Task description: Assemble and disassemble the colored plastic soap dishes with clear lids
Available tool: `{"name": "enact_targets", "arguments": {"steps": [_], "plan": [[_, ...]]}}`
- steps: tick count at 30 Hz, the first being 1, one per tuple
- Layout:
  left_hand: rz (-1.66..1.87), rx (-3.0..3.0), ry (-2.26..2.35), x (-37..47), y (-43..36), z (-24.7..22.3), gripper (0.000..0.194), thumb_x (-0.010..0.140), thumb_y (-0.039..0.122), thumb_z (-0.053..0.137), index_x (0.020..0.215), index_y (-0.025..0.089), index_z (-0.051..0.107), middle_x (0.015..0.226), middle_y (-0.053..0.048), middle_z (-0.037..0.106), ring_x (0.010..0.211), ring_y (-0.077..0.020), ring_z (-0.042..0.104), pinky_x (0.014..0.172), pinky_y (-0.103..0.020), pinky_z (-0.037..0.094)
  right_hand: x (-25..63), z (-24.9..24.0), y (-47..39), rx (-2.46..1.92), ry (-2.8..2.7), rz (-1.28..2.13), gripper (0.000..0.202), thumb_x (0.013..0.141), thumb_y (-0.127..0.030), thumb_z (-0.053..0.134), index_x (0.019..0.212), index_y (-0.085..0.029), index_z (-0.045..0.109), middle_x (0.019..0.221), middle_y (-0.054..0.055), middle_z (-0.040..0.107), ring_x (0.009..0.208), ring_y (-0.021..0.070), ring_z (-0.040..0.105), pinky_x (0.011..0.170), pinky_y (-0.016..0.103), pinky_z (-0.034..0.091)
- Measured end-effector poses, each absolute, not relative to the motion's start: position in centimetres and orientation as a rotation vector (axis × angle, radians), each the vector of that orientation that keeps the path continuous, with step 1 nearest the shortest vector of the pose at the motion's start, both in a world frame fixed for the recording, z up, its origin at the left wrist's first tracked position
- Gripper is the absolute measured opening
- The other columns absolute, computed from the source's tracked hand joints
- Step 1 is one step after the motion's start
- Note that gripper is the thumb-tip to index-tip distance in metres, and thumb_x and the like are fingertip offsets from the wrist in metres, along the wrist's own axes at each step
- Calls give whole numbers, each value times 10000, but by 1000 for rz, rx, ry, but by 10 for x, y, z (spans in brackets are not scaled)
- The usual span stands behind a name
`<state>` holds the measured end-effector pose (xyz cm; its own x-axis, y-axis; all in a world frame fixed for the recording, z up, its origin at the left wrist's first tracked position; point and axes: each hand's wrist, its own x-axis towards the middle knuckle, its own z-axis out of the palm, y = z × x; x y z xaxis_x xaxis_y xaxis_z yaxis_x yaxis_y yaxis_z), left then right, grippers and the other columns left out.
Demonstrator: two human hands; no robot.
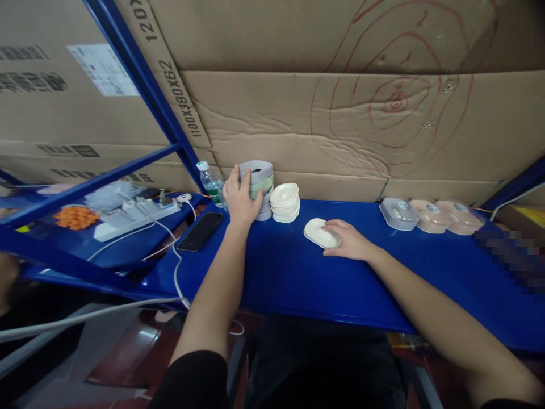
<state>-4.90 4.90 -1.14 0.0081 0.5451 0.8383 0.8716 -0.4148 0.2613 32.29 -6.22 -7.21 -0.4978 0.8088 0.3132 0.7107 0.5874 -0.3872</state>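
Note:
My left hand [242, 197] is at a stack of oval pieces [264, 177], grey with a pale green one among them. Its fingers are spread against the stack's left and front side, and the hand hides part of it. A dark spot shows in the top grey piece. My right hand [348, 241] has closed on the right end of a cream oval dish [317, 232], thumb at the near edge and fingers over the top. Between the hands, beside the grey stack, stands a short stack of cream dishes [285, 203].
Behind the left hand is a water bottle [212, 184]; a black phone [200, 232] lies nearer. Clear-lidded containers [430, 217] line the back right. White cables [177, 267] run from a power strip [136, 220]. Cardboard [298, 130] walls the back of the blue table [289, 278].

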Motion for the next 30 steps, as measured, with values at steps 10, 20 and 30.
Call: {"name": "enact_targets", "arguments": {"steps": [10, 20, 30], "plan": [[-1493, -1942, -1470, -45, 46, -14, 781, 878, 526, 716, 1554, 183, 525, 1751, -220, 309, 1595, -422, 338, 1249, -617, 318, 327, -69, -62, -1249, -2435, 246, 759, 828, -458, 823, 1522, -243, 606, 1600, 194, 569, 1468, 410, 550, 1210, 677, 396], [-1386, -2453, -978, 27, -7, -19, 361, 1010, 392, 593, 1289, 183, 690, 1095, -130, 775, 1069, -285, 728, 991, -464, 547, 321, -61, -68, -1238, -1937, 109, 506, 872, -535, 773, 1299, -269, 719, 1324, 121, 756, 1248, 358, 704, 1077, 571, 559], [-1118, -2796, -779, 87, -34, -49, 601, 930, 486, 734, 1440, 186, 626, 1112, -172, 766, 981, -373, 740, 817, -542, 592, 303, -54, -78, -1158, -1761, 177, 564, 873, -647, 768, 1282, -264, 702, 1306, 142, 748, 1232, 356, 711, 1078, 576, 563]]}}
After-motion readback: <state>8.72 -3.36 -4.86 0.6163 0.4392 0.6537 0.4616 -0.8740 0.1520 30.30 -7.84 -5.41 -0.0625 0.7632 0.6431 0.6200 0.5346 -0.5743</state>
